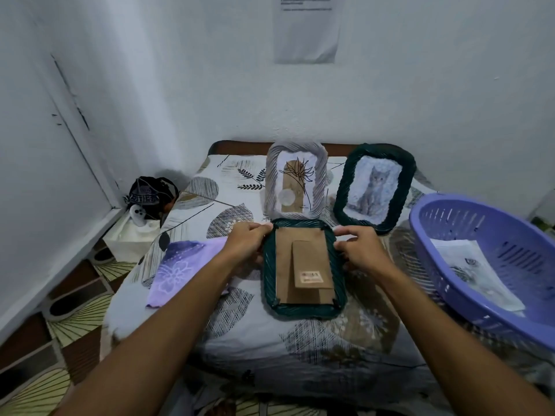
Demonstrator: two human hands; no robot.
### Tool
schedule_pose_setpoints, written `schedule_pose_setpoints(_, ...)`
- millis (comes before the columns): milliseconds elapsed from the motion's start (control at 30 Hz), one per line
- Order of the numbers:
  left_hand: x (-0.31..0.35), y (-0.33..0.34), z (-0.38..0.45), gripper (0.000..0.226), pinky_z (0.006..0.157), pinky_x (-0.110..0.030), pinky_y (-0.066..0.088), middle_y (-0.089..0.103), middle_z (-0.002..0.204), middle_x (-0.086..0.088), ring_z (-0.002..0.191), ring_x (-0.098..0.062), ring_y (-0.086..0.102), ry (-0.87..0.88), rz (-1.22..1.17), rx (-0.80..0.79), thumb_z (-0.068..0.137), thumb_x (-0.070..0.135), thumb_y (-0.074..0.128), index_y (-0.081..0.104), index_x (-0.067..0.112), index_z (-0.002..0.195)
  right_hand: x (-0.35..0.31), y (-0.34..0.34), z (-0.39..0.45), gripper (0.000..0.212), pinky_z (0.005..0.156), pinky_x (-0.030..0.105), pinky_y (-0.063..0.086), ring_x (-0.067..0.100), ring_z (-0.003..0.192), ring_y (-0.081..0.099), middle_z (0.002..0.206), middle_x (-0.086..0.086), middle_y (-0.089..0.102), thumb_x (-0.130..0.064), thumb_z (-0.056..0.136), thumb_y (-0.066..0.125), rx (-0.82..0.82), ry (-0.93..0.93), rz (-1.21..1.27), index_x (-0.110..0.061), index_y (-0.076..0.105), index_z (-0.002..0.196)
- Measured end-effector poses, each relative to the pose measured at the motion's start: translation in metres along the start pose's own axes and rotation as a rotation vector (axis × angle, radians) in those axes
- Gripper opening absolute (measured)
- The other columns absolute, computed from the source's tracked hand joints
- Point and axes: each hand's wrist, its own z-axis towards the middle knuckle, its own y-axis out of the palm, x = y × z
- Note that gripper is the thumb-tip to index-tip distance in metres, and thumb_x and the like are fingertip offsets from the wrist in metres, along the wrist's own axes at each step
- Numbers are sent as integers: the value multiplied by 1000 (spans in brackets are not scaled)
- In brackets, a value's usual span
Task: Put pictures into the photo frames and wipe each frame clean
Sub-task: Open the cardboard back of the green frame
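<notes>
A dark green woven photo frame lies face down in the middle of the table, its brown cardboard backing and folded stand turned up. The left hand grips the frame's left edge near the far corner, fingers curled over the rim. The right hand grips the right edge opposite it, with its fingers bent around the rim in the same way. Both forearms reach in from the near side.

Just beyond the face-down frame stand two more frames, upright and leaning back toward the wall. The grey-white woven frame on the left holds a picture of a plant drawn over a tan arch. The second dark green frame on the right holds a picture of a grey kitten. The two stand near each other but apart.

A purple cloth with a pale flower pattern lies flat on the table to the left of the held frame, partly under the left forearm. On the right edge of the table sits a purple plastic basket with slotted walls, and inside it lie sheets of printed paper, too blurred to read.

The table is covered with a white cloth printed with leaves. To the far left, off the table, a dark bundle and a white game controller rest on a white box in the corner. A sheet of paper hangs on the far wall.
</notes>
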Motion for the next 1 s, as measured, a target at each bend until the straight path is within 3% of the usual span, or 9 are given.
schedule_pose_setpoints(67,1,1,8,30,53,-41,58,66,81,-23,66,-35,65,41,209,57,93,27,59,67,0,85,3,4,5,18,38,20,41,20,56,56,76,9,63,-4,89,63,1,-7,-41,-12,65,104)
schedule_pose_setpoints(200,0,1,16,21,38,-29,52,67,82,-11,59,-24,65,121,425,106,92,27,62,69,9,85,5,9,12,15,41,23,41,21,46,54,71,7,62,-8,89,63,4,13,-159,-15,64,102)
schedule_pose_setpoints(333,0,2,21,31,52,-48,58,67,73,-17,63,-34,69,63,485,37,90,31,63,71,3,79,4,9,11,10,48,30,47,23,52,56,64,8,61,-20,88,64,-40,33,-276,-12,67,94)
schedule_pose_setpoints(467,-1,4,17,49,48,-40,57,62,64,-12,61,-32,66,120,590,34,83,51,66,66,3,70,3,16,8,43,68,35,52,23,72,62,75,3,65,-56,83,60,-1,-19,-469,-14,66,82)
schedule_pose_setpoints(567,-7,7,12,61,48,-29,40,48,51,-4,51,-24,53,187,759,39,74,68,63,48,12,54,1,27,9,54,64,32,48,23,75,62,79,1,64,-71,78,52,52,-16,-540,-18,62,80)
schedule_pose_setpoints(633,-10,10,10,60,50,-28,32,52,57,-2,56,-19,51,219,800,49,75,69,61,52,13,58,1,31,12,53,63,30,45,24,76,61,80,0,65,-70,80,50,82,-11,-523,-18,62,81)
schedule_pose_setpoints(767,-10,13,12,50,57,-27,35,63,70,-5,68,-21,57,221,760,144,88,54,58,71,7,78,1,32,22,44,65,30,44,25,77,60,82,2,66,-60,84,55,141,11,-465,-16,62,79)
schedule_pose_setpoints(1000,-17,13,27,26,66,-26,41,71,84,-3,75,-18,59,227,748,262,81,41,73,74,15,81,5,38,31,33,66,29,42,23,80,60,84,0,65,-52,81,67,187,11,-464,-20,64,84)
